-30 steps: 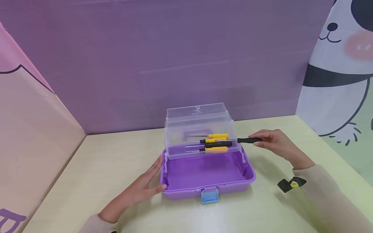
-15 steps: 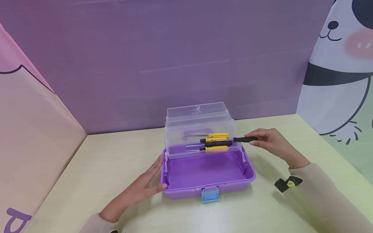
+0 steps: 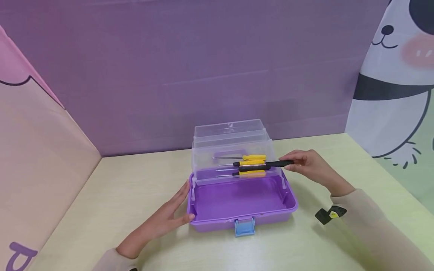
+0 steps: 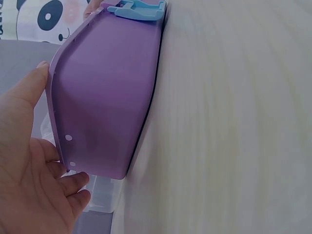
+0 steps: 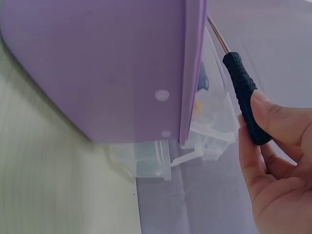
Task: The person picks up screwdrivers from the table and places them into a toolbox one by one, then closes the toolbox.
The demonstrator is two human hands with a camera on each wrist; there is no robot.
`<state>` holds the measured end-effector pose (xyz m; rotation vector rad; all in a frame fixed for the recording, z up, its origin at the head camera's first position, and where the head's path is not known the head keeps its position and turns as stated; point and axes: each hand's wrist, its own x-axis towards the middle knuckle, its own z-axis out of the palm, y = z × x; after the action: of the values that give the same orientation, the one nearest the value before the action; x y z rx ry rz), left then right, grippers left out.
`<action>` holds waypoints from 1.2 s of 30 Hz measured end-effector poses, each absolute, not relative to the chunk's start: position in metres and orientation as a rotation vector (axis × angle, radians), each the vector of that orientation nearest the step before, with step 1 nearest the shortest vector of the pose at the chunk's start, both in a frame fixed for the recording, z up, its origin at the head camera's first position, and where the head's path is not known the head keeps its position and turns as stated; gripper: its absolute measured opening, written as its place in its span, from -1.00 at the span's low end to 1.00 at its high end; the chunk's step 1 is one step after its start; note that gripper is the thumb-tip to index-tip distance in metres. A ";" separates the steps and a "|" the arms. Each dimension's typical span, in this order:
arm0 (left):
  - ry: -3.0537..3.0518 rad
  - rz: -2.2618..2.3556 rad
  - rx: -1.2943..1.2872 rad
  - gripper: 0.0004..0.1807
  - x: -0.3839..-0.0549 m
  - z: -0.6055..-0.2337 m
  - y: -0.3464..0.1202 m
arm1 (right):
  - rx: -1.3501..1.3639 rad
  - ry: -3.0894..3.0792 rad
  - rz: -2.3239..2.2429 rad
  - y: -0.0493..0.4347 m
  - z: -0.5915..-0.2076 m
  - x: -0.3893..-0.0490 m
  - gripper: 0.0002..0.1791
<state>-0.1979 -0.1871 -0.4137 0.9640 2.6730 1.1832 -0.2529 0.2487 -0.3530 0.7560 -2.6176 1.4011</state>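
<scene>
My right hand (image 3: 306,167) pinches the handle end of a black screwdriver (image 3: 276,164) between thumb and fingers. Its shaft points left over a clear tray (image 3: 234,141) of a purple toolbox (image 3: 217,227). In that tray lie several screwdrivers, among them a yellow one (image 3: 254,157) at the back, another yellow one (image 3: 255,174) in front and a black-handled one (image 3: 257,168) between. My left hand (image 3: 164,216) rests against the toolbox's left side. In the left wrist view its thumb (image 4: 36,83) touches the rim, and its fingers lie near the back corner, fairly relaxed.
The toolbox stands with its clear stepped trays raised at the back. A blue latch (image 3: 244,227) hangs at its front. Behind the wooden table (image 3: 142,169) rises a purple backdrop (image 3: 217,75). A panda-printed panel (image 3: 390,113) stands on the right.
My right hand has moved left with the black screwdriver, bringing it further over the tray and lower toward the other screwdrivers. My left hand has stayed put.
</scene>
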 end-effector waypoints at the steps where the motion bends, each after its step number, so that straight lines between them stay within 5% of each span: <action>1: 2.669 1.187 0.963 -0.07 -0.198 -0.414 -0.187 | 0.759 -2.622 1.400 0.248 -0.353 -0.253 -0.73; 36: 2.685 1.182 0.950 -0.08 -0.200 -0.415 -0.187 | 0.833 -2.669 1.308 0.212 -0.355 -0.266 -0.73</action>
<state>-0.1997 -0.1866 -0.4148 0.9501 2.6852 1.1822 -0.2658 0.2116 -0.3549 0.8334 -2.6686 1.3079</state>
